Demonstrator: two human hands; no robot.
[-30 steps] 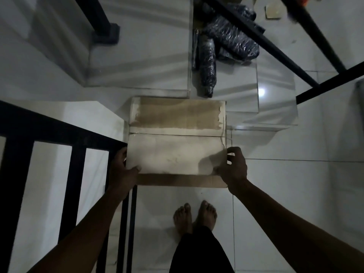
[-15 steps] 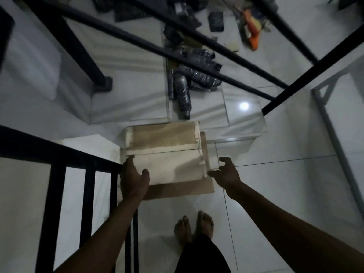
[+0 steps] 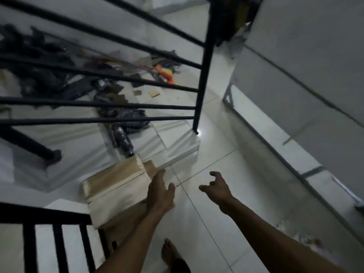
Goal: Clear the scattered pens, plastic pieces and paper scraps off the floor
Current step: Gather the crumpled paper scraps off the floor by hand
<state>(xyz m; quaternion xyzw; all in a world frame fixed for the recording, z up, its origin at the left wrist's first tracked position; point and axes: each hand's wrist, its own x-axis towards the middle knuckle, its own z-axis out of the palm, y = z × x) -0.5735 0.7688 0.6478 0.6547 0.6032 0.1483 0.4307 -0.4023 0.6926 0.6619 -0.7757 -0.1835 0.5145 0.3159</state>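
On a dim white-tiled landing (image 3: 246, 194) behind black railings (image 3: 204, 66), cardboard sheet (image 3: 118, 186) lay on the steps at nine o'clock of the left hand (image 3: 160, 194), fingers straight over its edge, right hand (image 3: 216, 187) loosely curled, empty, well apart at three o'clock, scattered scraps (image 3: 154, 94) far off at twelve o'clock.

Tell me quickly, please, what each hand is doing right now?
Left hand: open, fingers straight, over the cardboard box; contact cannot be told.
Right hand: open, fingers loosely curled, holding nothing.

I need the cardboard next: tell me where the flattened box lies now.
In the head view, the flattened box lies at lower centre-left on the floor, at the foot of the stairs, beside the railing and under the left hand.
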